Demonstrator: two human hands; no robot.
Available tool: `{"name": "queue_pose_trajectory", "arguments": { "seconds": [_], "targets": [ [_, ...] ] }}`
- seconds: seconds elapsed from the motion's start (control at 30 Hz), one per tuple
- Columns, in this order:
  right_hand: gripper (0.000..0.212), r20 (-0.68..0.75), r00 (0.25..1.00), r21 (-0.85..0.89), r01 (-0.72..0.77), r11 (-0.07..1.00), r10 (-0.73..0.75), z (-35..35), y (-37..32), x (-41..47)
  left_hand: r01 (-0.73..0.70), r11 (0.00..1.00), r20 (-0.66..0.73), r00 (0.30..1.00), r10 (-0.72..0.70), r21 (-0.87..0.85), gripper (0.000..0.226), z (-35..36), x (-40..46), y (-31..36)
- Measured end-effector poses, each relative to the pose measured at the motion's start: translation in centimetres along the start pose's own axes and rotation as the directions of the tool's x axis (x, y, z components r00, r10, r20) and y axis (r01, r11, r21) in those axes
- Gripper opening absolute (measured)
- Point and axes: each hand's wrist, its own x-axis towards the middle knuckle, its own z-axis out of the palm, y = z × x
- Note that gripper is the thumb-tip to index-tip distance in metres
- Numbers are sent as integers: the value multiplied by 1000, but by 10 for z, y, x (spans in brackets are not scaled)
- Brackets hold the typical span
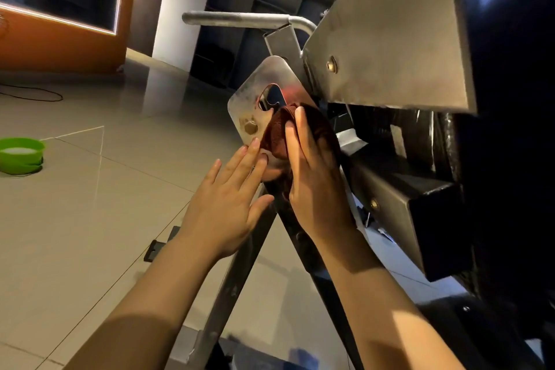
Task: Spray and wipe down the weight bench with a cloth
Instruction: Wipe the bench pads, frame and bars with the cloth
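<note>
The weight bench's metal frame (390,39) fills the right half of the head view, with a black pad (510,99) at the far right. A rounded steel adjustment plate (255,93) with a slot and a bolt juts toward me. My right hand (315,171) presses a dark red cloth (276,135) against the plate's lower right part, fingers lying over the cloth. My left hand (231,198) rests flat, fingers straight, on the plate's lower edge and the frame's leg (228,288). No spray bottle is in view.
A green bowl (21,155) holding something white sits on the tiled floor at the left. A cable lies on the floor farther back. An orange-framed panel, a white column and dark shelving stand behind. A grey handle bar (240,19) projects left from the bench.
</note>
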Motion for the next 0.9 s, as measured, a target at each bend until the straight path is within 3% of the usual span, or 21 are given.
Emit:
{"name": "queue_pose_trajectory", "arguments": {
  "seconds": [0.23,0.37,0.5,0.6,0.83,0.9],
  "targets": [
    [53,15,988,-119,-151,981,154,8,34,-121,-63,997,-33,997,65,40,66,15,-6,6],
    [84,91,957,-146,-260,955,274,-1,49,-144,-24,1000,-14,1000,24,-8,70,18,-5,9],
    [41,17,967,-140,-248,959,253,2,37,-134,2,999,-32,999,-3,-33,73,20,-6,15],
    [39,-19,965,-143,-260,955,260,3,33,-132,13,999,-51,999,-15,-38,75,24,-6,17],
    [60,197,957,-172,-177,969,210,-10,48,-199,32,999,-33,999,-33,-30,74,22,-6,23],
    [99,335,884,-133,-298,945,326,-19,52,-227,34,999,-33,999,-35,-27,72,20,-5,24]
  ]
}}
